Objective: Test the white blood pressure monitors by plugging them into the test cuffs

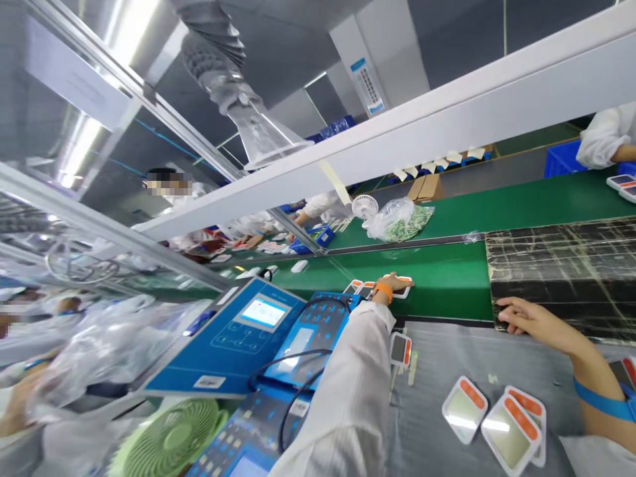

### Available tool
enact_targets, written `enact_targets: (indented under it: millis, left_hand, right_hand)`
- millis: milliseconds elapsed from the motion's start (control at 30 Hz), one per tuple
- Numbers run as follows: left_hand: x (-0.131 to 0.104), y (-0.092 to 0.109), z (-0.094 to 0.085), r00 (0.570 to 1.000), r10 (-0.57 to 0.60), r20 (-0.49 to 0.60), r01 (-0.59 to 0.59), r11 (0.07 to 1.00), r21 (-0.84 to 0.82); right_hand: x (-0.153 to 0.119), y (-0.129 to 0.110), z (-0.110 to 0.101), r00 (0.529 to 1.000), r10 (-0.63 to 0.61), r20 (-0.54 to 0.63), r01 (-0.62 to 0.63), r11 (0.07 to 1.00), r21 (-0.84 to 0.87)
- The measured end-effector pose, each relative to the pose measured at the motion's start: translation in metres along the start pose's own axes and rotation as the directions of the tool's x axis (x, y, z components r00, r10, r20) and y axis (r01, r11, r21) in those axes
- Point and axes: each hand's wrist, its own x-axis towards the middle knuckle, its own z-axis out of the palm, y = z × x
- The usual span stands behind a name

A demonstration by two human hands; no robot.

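Note:
My left hand (394, 283), with an orange band at the wrist, reaches to the green conveyor belt (450, 278). Its fingers are closed over a small white-framed device (405, 291), which they partly hide. Two similar devices (366, 289) lie beside it. My right hand (534, 321), wearing a blue wrist strap, hovers by the near corner of a long black taped block (561, 291). Its fingers are loosely bent and apart, with nothing in them. On the grey mat (427, 424) lie several white-framed devices (511, 430) with screens and orange strips; another device (400, 349) is near my left sleeve.
Left of my arm stand blue test units (223, 338) with black cables and a green fan (173, 437). Across the belt are a bag of green-white parts (407, 222) and a small white fan (365, 207). A white beam (422, 119) crosses above. Co-workers sit around.

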Motion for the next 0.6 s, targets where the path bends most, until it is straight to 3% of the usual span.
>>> enact_targets:
  millis: [133, 233, 300, 367, 433, 500, 600]
  left_hand:
    - [-0.024, 0.032, 0.023, 0.995, 0.075, 0.059, -0.076, 0.997, 0.010]
    - [-0.081, 0.057, 0.046, 0.964, 0.264, -0.029, -0.265, 0.962, -0.063]
    - [-0.130, 0.067, 0.060, 0.903, 0.427, -0.057, -0.431, 0.896, -0.112]
    - [-0.173, 0.070, 0.070, 0.839, 0.542, 0.044, -0.532, 0.835, -0.138]
    - [-0.200, 0.069, 0.077, 0.805, 0.567, 0.177, -0.548, 0.823, -0.147]
    - [-0.206, 0.067, 0.077, 0.820, 0.516, 0.247, -0.502, 0.856, -0.121]
    - [-0.174, 0.064, 0.060, 0.906, 0.364, 0.215, -0.369, 0.929, -0.015]
  right_hand:
    - [0.007, 0.001, 0.012, 0.999, 0.051, -0.012, -0.051, 0.998, 0.022]
    - [0.014, -0.005, 0.028, 0.987, 0.162, -0.017, -0.158, 0.978, 0.136]
    - [0.018, -0.006, 0.035, 0.971, 0.216, 0.105, -0.233, 0.953, 0.196]
    - [0.021, -0.004, 0.037, 0.938, 0.198, 0.284, -0.254, 0.951, 0.175]
    - [0.024, 0.003, 0.035, 0.916, 0.146, 0.374, -0.212, 0.967, 0.141]
    - [0.028, 0.011, 0.034, 0.921, 0.123, 0.370, -0.177, 0.977, 0.116]
    - [0.035, 0.021, 0.037, 0.947, 0.105, 0.303, -0.141, 0.985, 0.102]
